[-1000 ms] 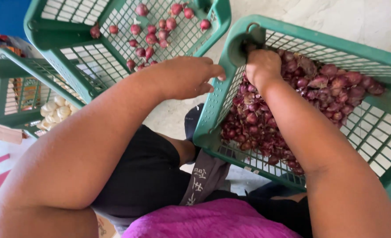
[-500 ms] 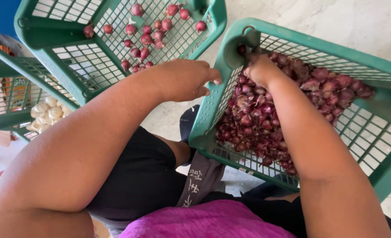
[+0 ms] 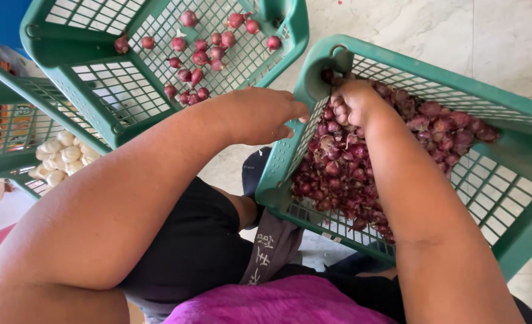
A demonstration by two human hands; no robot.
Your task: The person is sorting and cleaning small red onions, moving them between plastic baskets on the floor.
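Right hand [image 3: 353, 105] is curled down into the heap of red shallots [image 3: 362, 162] in the near green basket [image 3: 518, 114], fingers closing on small, firm, papery-skinned bulbs best pinched singly, while the left hand [image 3: 260, 114] rests loosely open against the basket's wall.

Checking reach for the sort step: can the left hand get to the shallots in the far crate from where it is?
Probably yes. The left hand hovers by that far crate, whose open top leaves the loose shallots uncovered. Only the near rim lies between.
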